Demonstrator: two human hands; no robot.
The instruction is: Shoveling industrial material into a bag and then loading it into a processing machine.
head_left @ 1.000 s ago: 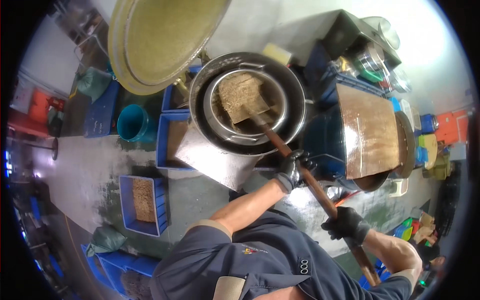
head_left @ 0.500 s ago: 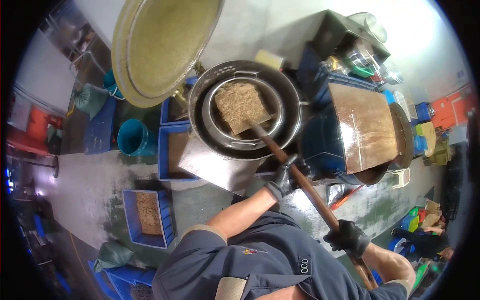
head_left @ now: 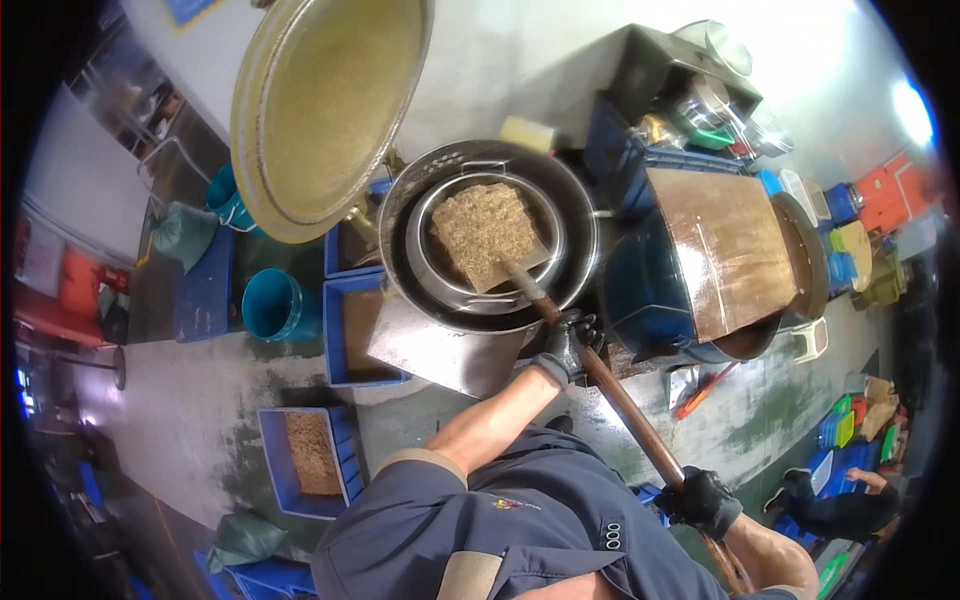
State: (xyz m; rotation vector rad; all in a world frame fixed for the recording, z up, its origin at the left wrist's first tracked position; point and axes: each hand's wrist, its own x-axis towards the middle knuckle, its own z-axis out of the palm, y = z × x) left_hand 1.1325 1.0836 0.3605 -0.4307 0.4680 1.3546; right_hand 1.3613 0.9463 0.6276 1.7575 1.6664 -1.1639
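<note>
Both my hands, in dark gloves, grip the long wooden handle of a shovel (head_left: 628, 408). My left hand (head_left: 567, 350) is closed around the handle near the blade end. Farther back, my right hand (head_left: 700, 500) wraps it close to my body. The flat blade carries a heap of tan, coarse, shredded-looking material (head_left: 486, 232). It sits over a round metal basin (head_left: 425, 275) inside a larger steel pot (head_left: 392, 215) with holes along its upper wall. How deep the blade reaches is hard to make out.
A large yellowish lid (head_left: 330, 110) stands raised left of the pot. A board (head_left: 725, 255) covers a blue drum at right. Blue crates (head_left: 348, 480), one with similar tan material, and a teal bucket (head_left: 275, 305) stand at left. Another person (head_left: 845, 500) is at lower right.
My view has shifted slightly, so the surroundings sit a little lower. The loaded shovel has moved slightly within the basin; both hands keep their hold on the handle.
</note>
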